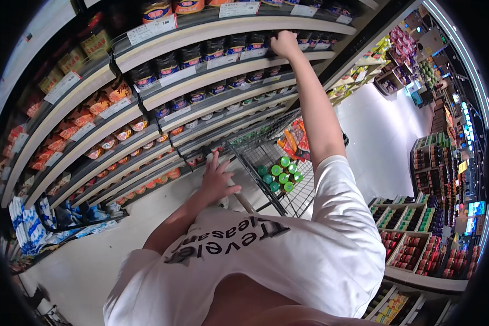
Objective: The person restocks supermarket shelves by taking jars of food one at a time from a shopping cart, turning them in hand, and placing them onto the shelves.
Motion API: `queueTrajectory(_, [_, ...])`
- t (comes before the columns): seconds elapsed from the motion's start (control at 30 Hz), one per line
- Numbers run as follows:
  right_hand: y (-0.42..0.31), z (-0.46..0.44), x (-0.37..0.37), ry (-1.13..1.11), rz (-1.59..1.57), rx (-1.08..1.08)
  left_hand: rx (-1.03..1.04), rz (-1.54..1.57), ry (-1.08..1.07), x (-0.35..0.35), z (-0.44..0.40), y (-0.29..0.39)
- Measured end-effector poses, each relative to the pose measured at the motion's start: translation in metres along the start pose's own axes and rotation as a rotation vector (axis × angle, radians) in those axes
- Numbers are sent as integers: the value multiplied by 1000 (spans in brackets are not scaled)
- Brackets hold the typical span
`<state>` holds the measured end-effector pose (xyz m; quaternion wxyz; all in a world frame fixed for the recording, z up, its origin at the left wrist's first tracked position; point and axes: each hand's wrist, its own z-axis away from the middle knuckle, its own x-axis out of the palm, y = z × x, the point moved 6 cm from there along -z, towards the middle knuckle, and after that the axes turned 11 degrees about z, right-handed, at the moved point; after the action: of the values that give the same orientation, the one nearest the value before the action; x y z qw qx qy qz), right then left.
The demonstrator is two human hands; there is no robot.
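Observation:
My right hand (284,44) is stretched out to a middle shelf (223,41), its fingers curled in at the row of dark-lidded jars (214,49). What those fingers close on, if anything, is hidden behind the hand. My left hand (217,180) lies over the handle (243,200) of a shopping cart, with its fingers spread apart. In the wire cart (296,204) stand several green-lidded containers (283,174). Beside them are orange and red packets (294,140), partly covered by my right arm.
Shelves with orange-red packs (98,103) continue to the left. Blue-and-white packages (30,225) hang low at the far left. Shelf price tags (152,30) line the edges. A pale floor aisle (372,141) runs on the right, past display bins with red-lidded jars (410,252).

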<state>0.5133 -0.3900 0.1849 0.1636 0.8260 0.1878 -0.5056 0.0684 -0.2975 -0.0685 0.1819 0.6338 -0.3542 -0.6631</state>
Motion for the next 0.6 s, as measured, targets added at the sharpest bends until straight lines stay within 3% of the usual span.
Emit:
queueTrajectory(0.1, [5, 4, -4, -9, -147, 51, 36, -1, 44, 3, 0, -4])
queueTrajectory(0.2, [9, 26, -9, 190, -233, 44, 128, 13, 140, 5, 1, -6])
queueTrajectory(0.23, [8, 41, -20, 392, -231, -75, 127, 24, 110, 5, 2, -6])
queueTrajectory(0.3, [-9, 99, -51, 365, -446, 46, 150, 1, 130, -4, 2, 1])
queueTrajectory(0.33, [-6, 123, -45, 579, -515, -21, 182, 16, 152, -5, 2, 2])
queueTrajectory(0.43, [-18, 238, -13, 271, -578, 305, 211, 48, 115, -8, 1, 3])
queueTrajectory(0.47, [-12, 285, 35, 106, -593, 467, 228, 51, 133, -10, 2, 5])
queueTrajectory(0.6, [-57, 455, 87, -725, -361, 777, 240, 95, 53, -2, 7, -7])
